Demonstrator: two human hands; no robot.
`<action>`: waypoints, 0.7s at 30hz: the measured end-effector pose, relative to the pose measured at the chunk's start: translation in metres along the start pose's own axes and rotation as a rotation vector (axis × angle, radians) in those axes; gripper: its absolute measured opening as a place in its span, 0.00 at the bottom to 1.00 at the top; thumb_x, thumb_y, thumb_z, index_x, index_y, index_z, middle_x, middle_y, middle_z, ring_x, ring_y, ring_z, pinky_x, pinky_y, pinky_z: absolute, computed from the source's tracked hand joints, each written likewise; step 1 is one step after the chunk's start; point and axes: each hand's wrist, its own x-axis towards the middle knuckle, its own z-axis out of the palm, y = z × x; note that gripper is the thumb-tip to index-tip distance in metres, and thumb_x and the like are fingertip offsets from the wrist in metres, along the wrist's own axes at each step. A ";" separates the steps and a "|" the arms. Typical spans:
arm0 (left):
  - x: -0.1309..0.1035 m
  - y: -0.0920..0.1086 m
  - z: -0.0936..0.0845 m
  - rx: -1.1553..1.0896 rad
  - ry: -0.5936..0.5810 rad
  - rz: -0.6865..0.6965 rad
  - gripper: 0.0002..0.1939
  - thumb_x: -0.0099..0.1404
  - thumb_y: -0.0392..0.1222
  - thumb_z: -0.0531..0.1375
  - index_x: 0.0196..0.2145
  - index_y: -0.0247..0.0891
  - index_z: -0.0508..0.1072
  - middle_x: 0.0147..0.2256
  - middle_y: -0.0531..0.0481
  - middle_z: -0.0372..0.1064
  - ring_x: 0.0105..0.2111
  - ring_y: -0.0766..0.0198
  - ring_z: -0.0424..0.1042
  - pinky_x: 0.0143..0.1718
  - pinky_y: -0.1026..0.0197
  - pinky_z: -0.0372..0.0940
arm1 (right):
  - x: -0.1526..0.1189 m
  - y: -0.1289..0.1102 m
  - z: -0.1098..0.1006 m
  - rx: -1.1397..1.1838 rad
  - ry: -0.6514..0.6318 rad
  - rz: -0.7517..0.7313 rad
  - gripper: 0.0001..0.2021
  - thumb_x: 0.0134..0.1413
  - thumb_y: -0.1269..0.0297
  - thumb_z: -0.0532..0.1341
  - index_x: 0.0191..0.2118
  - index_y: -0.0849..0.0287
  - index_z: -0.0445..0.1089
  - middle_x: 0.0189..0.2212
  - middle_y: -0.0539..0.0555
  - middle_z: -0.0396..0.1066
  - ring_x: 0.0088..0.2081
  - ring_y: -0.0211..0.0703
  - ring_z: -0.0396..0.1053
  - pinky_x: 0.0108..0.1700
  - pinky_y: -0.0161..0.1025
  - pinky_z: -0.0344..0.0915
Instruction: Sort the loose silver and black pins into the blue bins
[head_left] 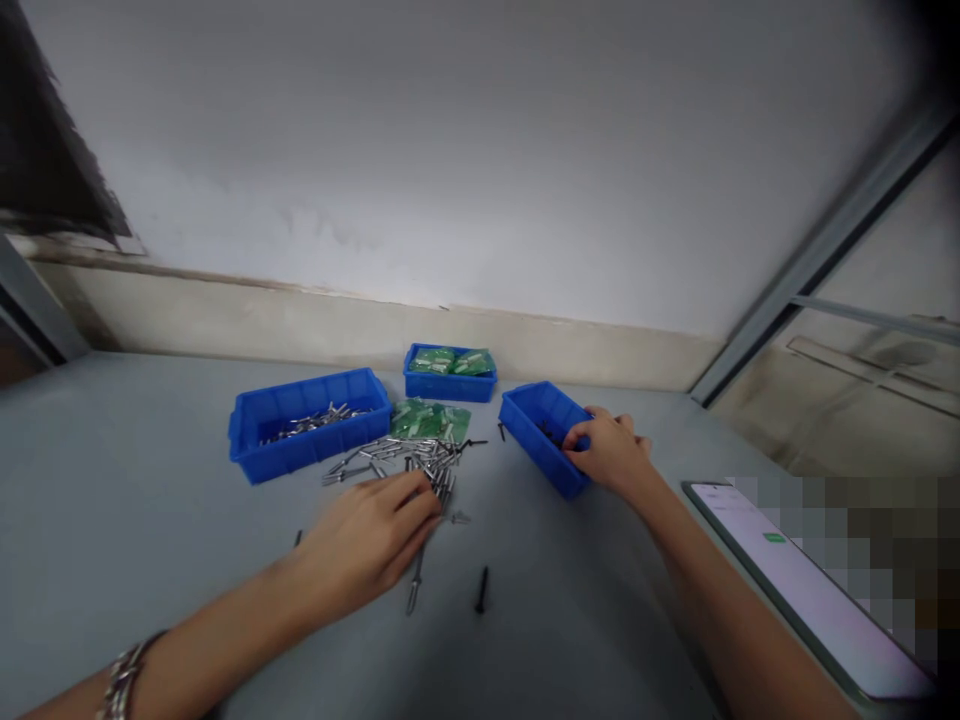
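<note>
My left hand is over the near edge of a pile of silver rivets, its fingers bent together at the pieces; what they grip is hidden. Inside the right blue bin, which holds a few dark screws, the fingertips of my right hand are pinched, and whatever is between them cannot be made out. A black screw lies alone on the table nearer to me. One long silver rivet rests just below my left hand.
More silver rivets lie in the left blue bin. Green packets lie behind the pile, and the back blue bin holds others. At the right is a large phone with its screen lit. A wall stands behind the grey table.
</note>
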 end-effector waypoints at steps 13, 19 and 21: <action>-0.003 0.000 0.000 0.032 -0.041 -0.044 0.09 0.66 0.40 0.46 0.37 0.37 0.64 0.36 0.46 0.62 0.30 0.60 0.66 0.27 0.59 0.62 | -0.004 -0.001 0.001 0.011 0.267 -0.072 0.08 0.49 0.65 0.57 0.24 0.56 0.71 0.42 0.62 0.66 0.43 0.60 0.59 0.35 0.54 0.57; -0.003 0.003 -0.004 0.021 0.084 -0.095 0.10 0.66 0.41 0.47 0.44 0.38 0.60 0.40 0.45 0.62 0.34 0.58 0.67 0.31 0.57 0.66 | -0.017 -0.032 -0.020 0.220 0.433 -0.335 0.09 0.56 0.65 0.52 0.29 0.56 0.67 0.45 0.59 0.63 0.43 0.52 0.61 0.39 0.50 0.58; -0.004 0.003 -0.004 0.022 0.155 -0.114 0.10 0.67 0.42 0.47 0.45 0.37 0.59 0.41 0.44 0.62 0.35 0.58 0.67 0.32 0.56 0.66 | -0.027 -0.048 -0.020 0.257 0.424 -0.478 0.08 0.57 0.64 0.52 0.29 0.56 0.67 0.45 0.59 0.63 0.42 0.51 0.60 0.40 0.49 0.59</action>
